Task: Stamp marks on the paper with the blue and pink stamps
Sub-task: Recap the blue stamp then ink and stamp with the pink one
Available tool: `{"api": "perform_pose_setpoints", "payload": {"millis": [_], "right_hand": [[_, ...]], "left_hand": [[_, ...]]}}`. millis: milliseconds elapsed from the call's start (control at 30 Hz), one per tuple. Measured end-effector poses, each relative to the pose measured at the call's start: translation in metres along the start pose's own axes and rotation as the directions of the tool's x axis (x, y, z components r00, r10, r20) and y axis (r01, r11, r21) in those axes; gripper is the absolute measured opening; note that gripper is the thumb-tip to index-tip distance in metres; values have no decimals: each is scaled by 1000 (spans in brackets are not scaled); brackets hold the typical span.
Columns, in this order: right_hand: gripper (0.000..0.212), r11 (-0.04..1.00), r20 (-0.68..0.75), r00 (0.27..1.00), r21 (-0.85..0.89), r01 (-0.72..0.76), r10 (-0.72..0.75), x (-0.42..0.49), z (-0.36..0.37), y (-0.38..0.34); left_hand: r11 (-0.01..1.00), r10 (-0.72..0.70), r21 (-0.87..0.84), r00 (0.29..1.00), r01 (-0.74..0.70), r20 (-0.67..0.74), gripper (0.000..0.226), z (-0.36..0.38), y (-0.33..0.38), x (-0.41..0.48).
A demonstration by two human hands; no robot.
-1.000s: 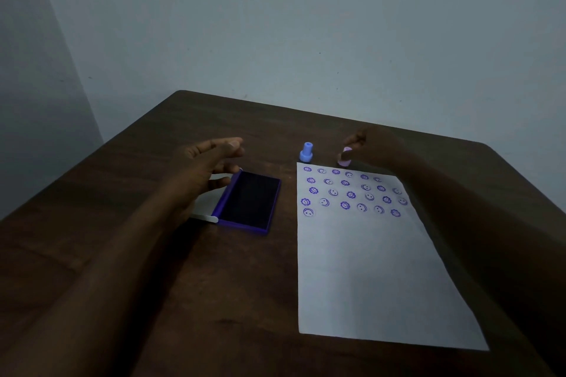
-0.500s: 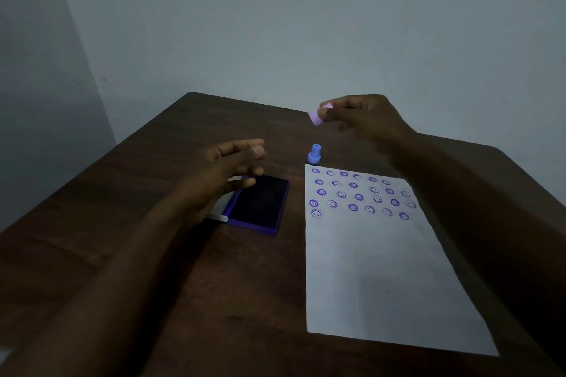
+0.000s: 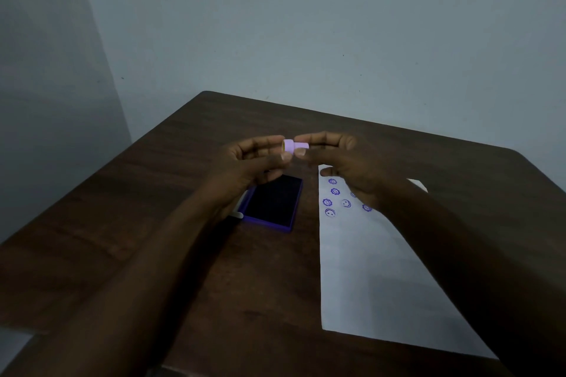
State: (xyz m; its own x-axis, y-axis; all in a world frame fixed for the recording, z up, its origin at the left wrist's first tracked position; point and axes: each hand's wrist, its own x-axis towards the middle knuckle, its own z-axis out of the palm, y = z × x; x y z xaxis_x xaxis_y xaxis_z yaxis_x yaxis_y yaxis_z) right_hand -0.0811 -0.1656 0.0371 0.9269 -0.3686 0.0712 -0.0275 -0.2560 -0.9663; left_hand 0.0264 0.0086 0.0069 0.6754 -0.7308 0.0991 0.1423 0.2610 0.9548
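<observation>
I hold the pink stamp (image 3: 293, 146) sideways in the air above the table, its round face turned left. My right hand (image 3: 340, 159) pinches its narrow end, and the fingertips of my left hand (image 3: 251, 162) touch its wide end. Below them lies the open purple ink pad (image 3: 274, 202) with its dark surface up. The white paper (image 3: 367, 269) lies to the right of the pad, with purple smiley and flower marks near its far end, partly covered by my right hand. The blue stamp is hidden behind my hands.
The dark wooden table (image 3: 153, 223) stands in a corner against pale walls; its far edge runs just beyond my hands. The pad's lid (image 3: 240, 215) lies flat to its left under my left wrist.
My right hand lifted the pink stamp from the table near the paper and brought it left and toward me. My left hand rose from beside the ink pad to meet it.
</observation>
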Motion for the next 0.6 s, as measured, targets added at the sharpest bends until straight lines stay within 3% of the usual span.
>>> {"api": "perform_pose_setpoints", "payload": {"millis": [167,267,367,433,533,600], "right_hand": [[20,998,47,999,64,-25,22,3,-1,3],[16,988,-9,998,141,-59,61,5,-7,1],[32,995,-79,997,-100,1,-9,3,-10,-1],[31,968,-79,994,-244,60,-81,1,-7,-2],[17,861,22,989,-489,140,-148,1,4,-4],[14,758,131,984,-629,175,-119,0,15,-4]], "left_hand": [[1000,-24,-14,1000,23,-11,35,-2,0,1],[997,-51,-63,998,49,-26,29,-9,2,3],[990,-51,-134,997,44,-51,24,-13,5,5],[984,-45,-178,996,32,-73,26,-14,8,5],[974,-43,-226,994,19,-99,23,-16,10,6],[972,-47,-235,992,20,-113,21,-16,11,5]]}}
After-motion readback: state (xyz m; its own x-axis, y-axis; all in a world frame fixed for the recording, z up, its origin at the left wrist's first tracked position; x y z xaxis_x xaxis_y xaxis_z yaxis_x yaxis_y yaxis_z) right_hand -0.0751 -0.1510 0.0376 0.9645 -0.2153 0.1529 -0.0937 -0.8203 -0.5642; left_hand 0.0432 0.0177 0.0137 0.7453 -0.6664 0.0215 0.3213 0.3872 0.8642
